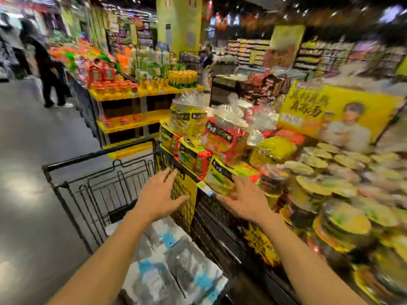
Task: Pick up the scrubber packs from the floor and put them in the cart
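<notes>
The scrubber packs (174,265), grey pads in clear wrap with white and blue labels, lie piled in the near end of the black wire cart (94,186), overlapping one another. Motion blur hides how many there are. Both bare forearms reach forward over them. The left hand (159,194) is held above the cart's far half, palm down, fingers straight and spread, holding nothing. The right hand (241,199) is out past the cart's right rim, fingers also extended and apart; its fingertips are at the near edge of a yellow and green noodle packet (220,179) on the display, but the blur leaves it unclear whether they touch it. That display table (262,243), just right of the cart, is stacked with red and yellow noodle packs and round bowl lids. A yellow poster (330,115) stands behind them. Far left, a person in dark clothes (50,69) stands by yellow shelves (132,93) on the grey floor (33,150).
</notes>
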The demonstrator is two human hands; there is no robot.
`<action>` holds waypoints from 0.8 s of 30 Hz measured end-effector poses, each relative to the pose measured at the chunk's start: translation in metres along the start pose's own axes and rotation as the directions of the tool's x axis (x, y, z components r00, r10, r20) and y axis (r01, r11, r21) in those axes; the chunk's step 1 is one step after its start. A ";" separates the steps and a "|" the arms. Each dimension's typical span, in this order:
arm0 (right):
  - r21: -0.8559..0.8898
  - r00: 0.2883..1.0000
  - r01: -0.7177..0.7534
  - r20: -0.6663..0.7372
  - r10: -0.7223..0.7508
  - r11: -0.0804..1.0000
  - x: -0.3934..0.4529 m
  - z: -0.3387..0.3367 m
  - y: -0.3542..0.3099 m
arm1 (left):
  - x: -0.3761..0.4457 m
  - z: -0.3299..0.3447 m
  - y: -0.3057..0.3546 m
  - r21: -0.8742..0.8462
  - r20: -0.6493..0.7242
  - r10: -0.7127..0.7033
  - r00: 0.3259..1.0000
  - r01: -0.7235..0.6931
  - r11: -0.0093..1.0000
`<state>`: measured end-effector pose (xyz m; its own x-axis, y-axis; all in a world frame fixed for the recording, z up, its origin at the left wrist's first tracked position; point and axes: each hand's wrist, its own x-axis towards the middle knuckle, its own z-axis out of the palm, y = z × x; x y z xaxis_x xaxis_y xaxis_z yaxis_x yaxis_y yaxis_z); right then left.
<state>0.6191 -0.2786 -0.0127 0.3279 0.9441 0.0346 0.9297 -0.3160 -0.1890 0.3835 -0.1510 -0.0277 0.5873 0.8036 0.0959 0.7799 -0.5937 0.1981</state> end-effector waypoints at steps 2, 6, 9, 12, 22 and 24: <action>0.006 0.994 -0.105 -0.041 0.106 0.994 -0.032 -0.016 0.010 | 0.005 -0.008 0.014 -0.016 -0.003 0.092 0.996 -0.092 0.996; 0.038 0.939 -0.320 -0.118 0.323 0.947 -0.113 -0.046 0.033 | 0.004 -0.018 0.062 -0.075 0.010 0.315 0.949 -0.314 0.947; 0.017 0.862 -0.480 -0.176 0.475 0.877 -0.185 -0.066 0.050 | -0.007 -0.021 0.115 -0.090 0.018 0.486 0.874 -0.482 0.871; 0.025 0.743 -0.648 -0.197 0.639 0.761 -0.261 -0.086 0.063 | -0.033 -0.026 0.173 -0.137 0.041 0.615 0.787 -0.606 0.784; 0.138 0.302 -0.920 -0.351 0.886 0.368 -0.525 -0.119 0.089 | -0.172 -0.037 0.377 -0.259 -0.024 0.923 0.384 -0.894 0.365; 0.181 0.216 -0.938 -0.359 0.908 0.295 -0.579 -0.119 0.088 | -0.208 -0.032 0.413 -0.283 -0.022 0.951 0.308 -0.914 0.289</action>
<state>0.5315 -0.8641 0.0675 0.9753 -0.1168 0.1877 -0.0641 -0.9620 -0.2654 0.5768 -0.5618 0.0651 0.9179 -0.3165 0.2392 -0.3726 -0.8949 0.2457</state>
